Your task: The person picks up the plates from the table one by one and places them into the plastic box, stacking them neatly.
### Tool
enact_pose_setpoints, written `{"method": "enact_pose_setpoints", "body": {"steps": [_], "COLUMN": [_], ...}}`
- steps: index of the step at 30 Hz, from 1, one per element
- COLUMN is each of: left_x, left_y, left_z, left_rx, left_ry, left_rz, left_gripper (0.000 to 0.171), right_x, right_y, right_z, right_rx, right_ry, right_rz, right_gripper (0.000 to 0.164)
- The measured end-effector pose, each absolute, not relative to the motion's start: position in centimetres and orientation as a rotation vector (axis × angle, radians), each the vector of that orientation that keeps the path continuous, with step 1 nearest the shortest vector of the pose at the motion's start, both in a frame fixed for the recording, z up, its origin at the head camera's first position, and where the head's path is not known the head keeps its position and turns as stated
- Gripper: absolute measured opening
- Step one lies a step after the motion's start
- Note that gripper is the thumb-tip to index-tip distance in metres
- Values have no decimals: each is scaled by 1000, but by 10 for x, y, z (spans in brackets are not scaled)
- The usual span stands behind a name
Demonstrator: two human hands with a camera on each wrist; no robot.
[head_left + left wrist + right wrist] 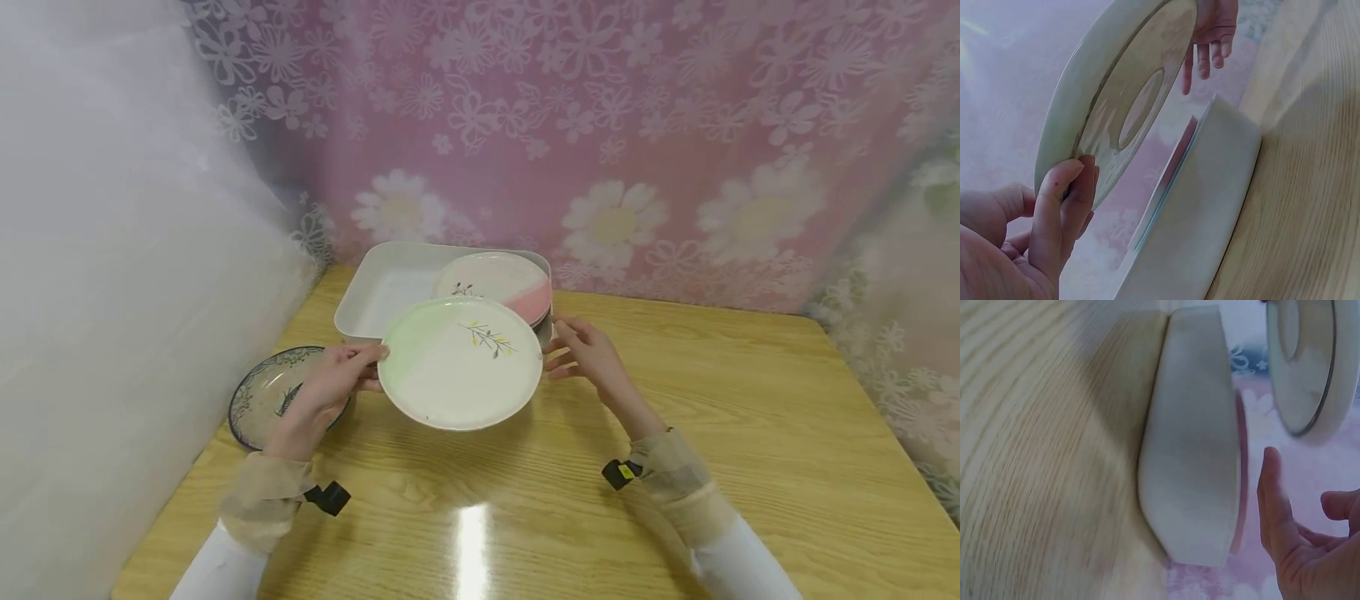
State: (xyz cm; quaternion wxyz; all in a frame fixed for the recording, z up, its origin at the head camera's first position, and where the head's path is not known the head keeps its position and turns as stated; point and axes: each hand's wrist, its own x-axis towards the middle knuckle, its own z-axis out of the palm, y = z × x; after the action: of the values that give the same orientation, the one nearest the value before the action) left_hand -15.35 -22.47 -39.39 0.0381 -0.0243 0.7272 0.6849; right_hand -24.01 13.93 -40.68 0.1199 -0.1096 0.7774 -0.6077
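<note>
My left hand (322, 387) pinches the left rim of a round white plate (457, 375) with a pale green side and a yellow-leaved sprig. The plate is raised above the table and tilted, face towards the head camera; its underside with a foot ring shows in the left wrist view. Near its right rim is my right hand (592, 358), fingers spread; the right wrist view shows a gap between those fingers (1270, 481) and the plate. Behind, a white rectangular bin (382, 292) contains a similar white-and-pink plate (487, 279), partly covered by the held one.
A dish with a dark blue patterned border (255, 408) lies at the left, partly hidden by my left forearm. The wooden table (720, 392) meets a pink flowered curtain (510, 158) at the back and a white sheet (150, 250) on the left.
</note>
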Motion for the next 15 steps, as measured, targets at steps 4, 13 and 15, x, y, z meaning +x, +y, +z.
{"method": "enact_pose_setpoints", "body": {"steps": [4, 13, 15], "left_x": [-164, -167, -167], "left_y": [-210, -193, -191], "left_z": [-399, -417, -418], "left_rx": [-42, 6, 14], "left_ry": [2187, 2095, 2088], "left_rz": [2135, 2106, 2094], "left_gripper": [39, 39, 40], "right_x": [-226, -201, -196], "right_y": [143, 170, 175], "right_z": [-398, -397, -398], "right_rx": [-387, -411, -440], "right_ry": [2159, 1896, 1875], "right_rz": [-1789, -1757, -1734], "right_gripper": [58, 55, 55]}}
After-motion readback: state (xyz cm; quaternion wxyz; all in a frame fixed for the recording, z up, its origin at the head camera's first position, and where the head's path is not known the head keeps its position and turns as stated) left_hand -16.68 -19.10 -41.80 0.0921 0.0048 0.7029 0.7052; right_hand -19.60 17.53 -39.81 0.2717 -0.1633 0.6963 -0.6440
